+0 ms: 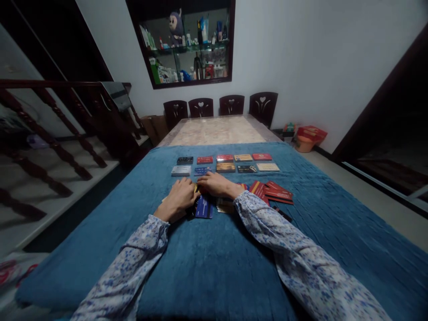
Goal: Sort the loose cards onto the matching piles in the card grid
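Note:
My left hand (179, 197) is closed at the fingertips on a yellow-and-black card (196, 189), mostly covered by the fingers. From the other side my right hand (217, 183) meets it, its curled fingers on the same card. Just below the hands lies a blue card (204, 207), overlapping darker cards. Part of a pale card (225, 206) shows beneath my right wrist. To the right, loose red cards (278, 193) are fanned out, with a dark card (282, 213) near my right sleeve.
Two rows of card stacks, including a red stack (224, 158) and a white one (181, 170), stand beyond my hands on a blue cloth (214, 267). The bare tabletop (220, 129) continues behind. Chairs (200, 108) line the far end; a wooden railing (60, 84) is left.

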A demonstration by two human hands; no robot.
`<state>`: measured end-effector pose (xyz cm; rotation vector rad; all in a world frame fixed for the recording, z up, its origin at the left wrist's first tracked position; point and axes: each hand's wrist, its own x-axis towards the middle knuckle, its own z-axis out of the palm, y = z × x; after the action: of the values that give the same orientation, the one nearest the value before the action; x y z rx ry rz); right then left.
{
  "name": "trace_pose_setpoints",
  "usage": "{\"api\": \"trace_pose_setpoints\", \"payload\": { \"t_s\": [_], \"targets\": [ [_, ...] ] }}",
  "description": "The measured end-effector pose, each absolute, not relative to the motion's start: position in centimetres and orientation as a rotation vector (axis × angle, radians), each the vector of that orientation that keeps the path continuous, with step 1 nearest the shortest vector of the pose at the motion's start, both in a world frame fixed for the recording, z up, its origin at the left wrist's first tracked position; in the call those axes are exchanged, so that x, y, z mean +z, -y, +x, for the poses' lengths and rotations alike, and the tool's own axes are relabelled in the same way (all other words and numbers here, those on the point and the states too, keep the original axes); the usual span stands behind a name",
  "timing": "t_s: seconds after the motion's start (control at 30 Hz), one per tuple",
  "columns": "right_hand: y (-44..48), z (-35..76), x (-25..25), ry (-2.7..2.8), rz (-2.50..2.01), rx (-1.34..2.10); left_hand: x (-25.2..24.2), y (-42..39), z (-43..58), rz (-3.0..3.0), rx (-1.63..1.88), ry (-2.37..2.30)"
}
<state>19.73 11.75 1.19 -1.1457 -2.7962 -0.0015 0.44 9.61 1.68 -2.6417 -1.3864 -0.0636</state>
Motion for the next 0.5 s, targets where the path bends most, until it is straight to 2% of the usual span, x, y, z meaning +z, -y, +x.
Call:
{"api": "trace_pose_setpoints", "payload": {
  "t_s": [0.5],
  "targets": [
    [-11.9, 20.9, 1.3, 2.802, -1.167, 0.055, 1.4, -9.1, 0.0, -2.807, -0.089, 1.404]
  ]
}}
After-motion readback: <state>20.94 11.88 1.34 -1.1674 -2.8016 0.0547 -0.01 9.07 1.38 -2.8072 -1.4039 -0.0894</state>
